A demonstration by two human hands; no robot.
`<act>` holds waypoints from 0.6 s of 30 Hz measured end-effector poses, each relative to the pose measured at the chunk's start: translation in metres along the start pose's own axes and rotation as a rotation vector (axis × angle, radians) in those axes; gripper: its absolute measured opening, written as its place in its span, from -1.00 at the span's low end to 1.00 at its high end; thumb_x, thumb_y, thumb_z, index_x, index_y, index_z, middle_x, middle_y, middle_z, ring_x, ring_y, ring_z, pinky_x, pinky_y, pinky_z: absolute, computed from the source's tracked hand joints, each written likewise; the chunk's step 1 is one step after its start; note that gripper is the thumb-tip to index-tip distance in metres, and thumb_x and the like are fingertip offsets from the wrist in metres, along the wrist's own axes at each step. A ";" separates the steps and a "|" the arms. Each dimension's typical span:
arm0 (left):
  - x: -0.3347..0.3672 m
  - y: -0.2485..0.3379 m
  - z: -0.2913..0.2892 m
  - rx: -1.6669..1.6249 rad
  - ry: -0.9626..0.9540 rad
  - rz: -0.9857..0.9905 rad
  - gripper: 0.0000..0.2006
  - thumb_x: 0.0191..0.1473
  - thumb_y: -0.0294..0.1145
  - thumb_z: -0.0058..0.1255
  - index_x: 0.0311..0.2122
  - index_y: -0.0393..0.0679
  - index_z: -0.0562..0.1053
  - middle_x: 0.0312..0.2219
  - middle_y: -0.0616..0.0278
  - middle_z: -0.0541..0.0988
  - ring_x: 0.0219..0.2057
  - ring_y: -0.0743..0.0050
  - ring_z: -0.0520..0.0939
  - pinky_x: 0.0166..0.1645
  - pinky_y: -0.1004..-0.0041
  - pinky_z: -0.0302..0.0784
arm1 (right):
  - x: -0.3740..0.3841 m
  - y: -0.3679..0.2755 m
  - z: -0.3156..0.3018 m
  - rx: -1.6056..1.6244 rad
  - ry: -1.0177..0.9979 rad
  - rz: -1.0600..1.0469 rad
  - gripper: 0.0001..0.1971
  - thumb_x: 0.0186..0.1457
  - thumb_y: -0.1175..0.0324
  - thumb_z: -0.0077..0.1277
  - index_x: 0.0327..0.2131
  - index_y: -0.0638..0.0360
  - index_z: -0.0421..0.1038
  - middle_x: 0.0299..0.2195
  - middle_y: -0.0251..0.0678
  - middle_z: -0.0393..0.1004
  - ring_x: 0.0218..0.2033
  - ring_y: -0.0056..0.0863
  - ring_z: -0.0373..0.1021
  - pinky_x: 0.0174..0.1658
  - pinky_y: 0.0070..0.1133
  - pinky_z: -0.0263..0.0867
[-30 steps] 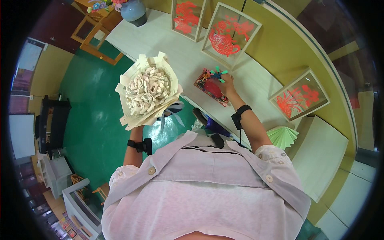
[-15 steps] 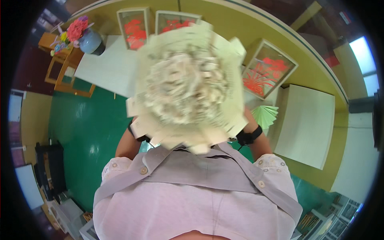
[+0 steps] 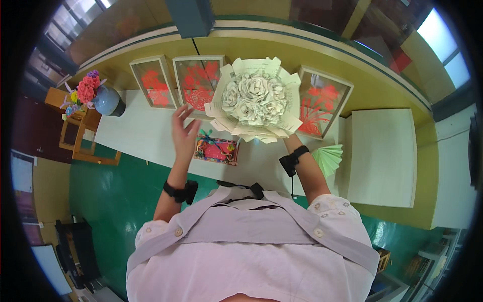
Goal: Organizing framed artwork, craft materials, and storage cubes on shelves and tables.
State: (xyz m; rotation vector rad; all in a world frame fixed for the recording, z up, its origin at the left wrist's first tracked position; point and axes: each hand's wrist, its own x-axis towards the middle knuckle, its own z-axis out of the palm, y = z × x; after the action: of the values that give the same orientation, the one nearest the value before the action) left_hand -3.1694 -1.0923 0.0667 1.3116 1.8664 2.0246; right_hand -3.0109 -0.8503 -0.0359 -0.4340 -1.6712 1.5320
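Note:
A bouquet of folded printed-paper roses (image 3: 256, 95) in a pale paper wrap is held out above the table, in front of the framed pictures. My right hand (image 3: 290, 144) reaches up behind its lower right side and holds it; the wrap hides the fingers. To the left of the bouquet, my left hand (image 3: 185, 133) is raised with fingers spread and nothing in them. Just right of that hand, a small pink tray with a colourful patterned border (image 3: 217, 151) lies on the table.
Framed red paper-cuts (image 3: 156, 83) lean against the wall on both sides of the bouquet. A blue vase (image 3: 109, 100) with flowers stands at the white table's (image 3: 128, 128) left end. Right of my forearm are a green paper fan (image 3: 328, 158) and a white box-like stand (image 3: 382, 156).
The bouquet has moved away from me, toward the far side of the table. My left hand has come off it to the left, and the pink tray has come into view.

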 end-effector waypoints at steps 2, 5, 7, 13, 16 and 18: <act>-0.006 -0.013 -0.033 0.045 0.100 0.026 -0.59 -0.10 -0.64 -0.11 -0.07 -0.22 0.17 -0.10 0.16 0.25 -0.06 0.35 0.32 -0.12 0.48 0.34 | 0.001 0.031 -0.004 0.018 -0.034 0.067 -0.33 -0.34 0.29 0.18 -0.05 0.15 0.18 -0.05 -0.16 0.20 0.00 -0.32 0.12 0.03 -0.47 0.05; -0.022 -0.030 -0.080 0.058 0.259 -0.051 -0.64 -0.07 -0.64 -0.13 -0.11 -0.23 0.19 -0.14 0.17 0.27 -0.13 0.41 0.36 -0.22 0.56 0.40 | -0.020 0.049 -0.015 0.034 -0.073 0.158 -0.33 -0.34 0.29 0.18 -0.05 0.16 0.19 -0.05 -0.16 0.20 -0.01 -0.32 0.13 0.03 -0.47 0.05; -0.035 -0.032 -0.106 0.021 0.380 -0.141 -0.69 -0.05 -0.59 -0.13 -0.14 -0.24 0.22 -0.17 0.20 0.30 -0.19 0.46 0.39 -0.22 0.56 0.39 | -0.022 0.053 -0.014 0.041 -0.082 0.181 -0.34 -0.34 0.29 0.18 -0.05 0.16 0.19 -0.05 -0.16 0.21 -0.01 -0.32 0.14 0.03 -0.47 0.06; -0.064 -0.037 -0.134 0.068 0.536 -0.300 -0.71 -0.03 -0.50 -0.12 -0.13 -0.18 0.24 -0.31 0.32 0.37 -0.34 0.63 0.41 -0.29 0.60 0.38 | -0.027 0.058 -0.011 0.034 -0.120 0.236 -0.34 -0.34 0.29 0.18 -0.06 0.17 0.20 -0.06 -0.16 0.22 -0.02 -0.33 0.16 0.02 -0.48 0.07; -0.065 -0.048 -0.134 -0.010 0.518 -0.416 -0.69 -0.02 -0.45 -0.11 -0.10 -0.14 0.24 -0.35 0.36 0.38 -0.39 0.69 0.40 -0.32 0.63 0.37 | -0.031 0.060 -0.012 0.031 -0.127 0.248 -0.35 -0.34 0.30 0.18 -0.06 0.17 0.21 -0.07 -0.16 0.23 -0.03 -0.33 0.16 0.01 -0.48 0.08; -0.056 -0.050 -0.122 -0.066 0.494 -0.497 -0.68 -0.02 -0.43 -0.11 -0.10 -0.12 0.24 -0.37 0.38 0.38 -0.44 0.73 0.38 -0.36 0.64 0.36 | -0.030 0.061 -0.015 0.027 -0.128 0.238 -0.35 -0.34 0.30 0.18 -0.06 0.17 0.21 -0.07 -0.16 0.23 -0.03 -0.33 0.17 0.01 -0.48 0.09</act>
State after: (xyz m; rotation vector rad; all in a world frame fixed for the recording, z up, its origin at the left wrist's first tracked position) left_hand -3.2342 -1.2068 0.0097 0.2787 2.0097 2.2111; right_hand -2.9977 -0.8491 -0.1044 -0.5465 -1.7441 1.7865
